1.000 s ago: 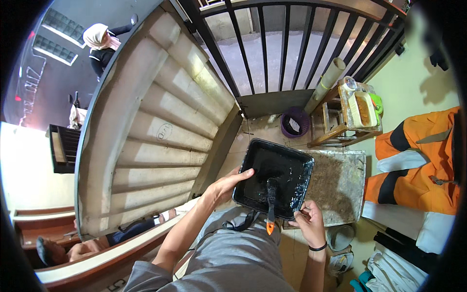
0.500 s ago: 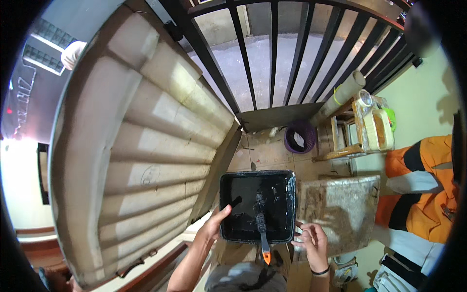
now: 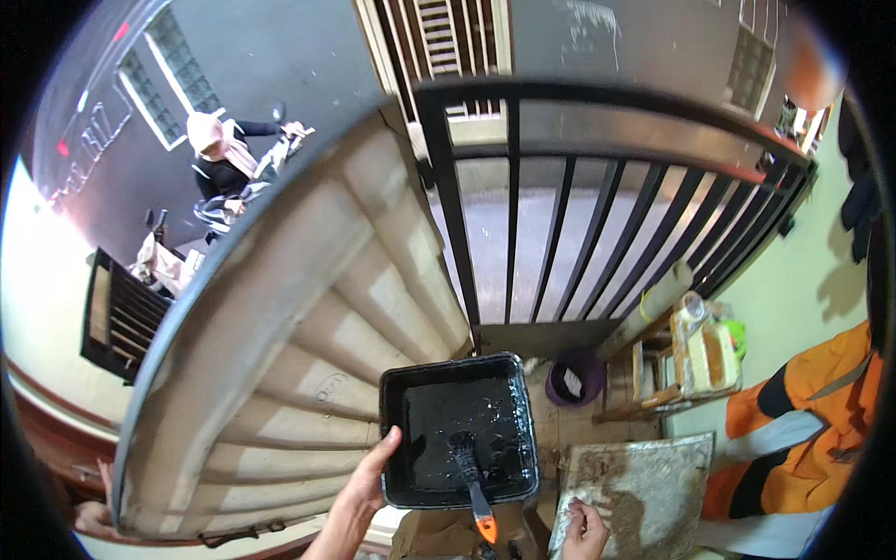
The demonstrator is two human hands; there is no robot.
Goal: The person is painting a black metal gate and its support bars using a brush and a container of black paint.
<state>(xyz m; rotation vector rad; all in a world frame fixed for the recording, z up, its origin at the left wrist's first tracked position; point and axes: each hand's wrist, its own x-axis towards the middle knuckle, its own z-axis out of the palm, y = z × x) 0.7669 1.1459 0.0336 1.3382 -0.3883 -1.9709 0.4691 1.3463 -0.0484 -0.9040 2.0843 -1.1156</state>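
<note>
A black, square-cornered paint tray with glossy black paint inside rests in my left hand, whose thumb lies over the left rim. Inside leans a paintbrush; its bristles and dark shaft are in the paint, while the orange handle end sticks out over the near rim. My right hand is apart from the tray, below its right corner, over a stained, pale board. Its fingers are loosely bent, and I see nothing in them.
A large ribbed beige panel stands at left, beside a black barred gate. Outside, a person sits on a motorcycle. Another person's hand shows far left. A purple basket, wooden stool and orange clothes are at right.
My right hand has come away from the tray's right edge. The tray sits further left and lower in view. My view has tilted up, bringing the person on the motorcycle into sight.
</note>
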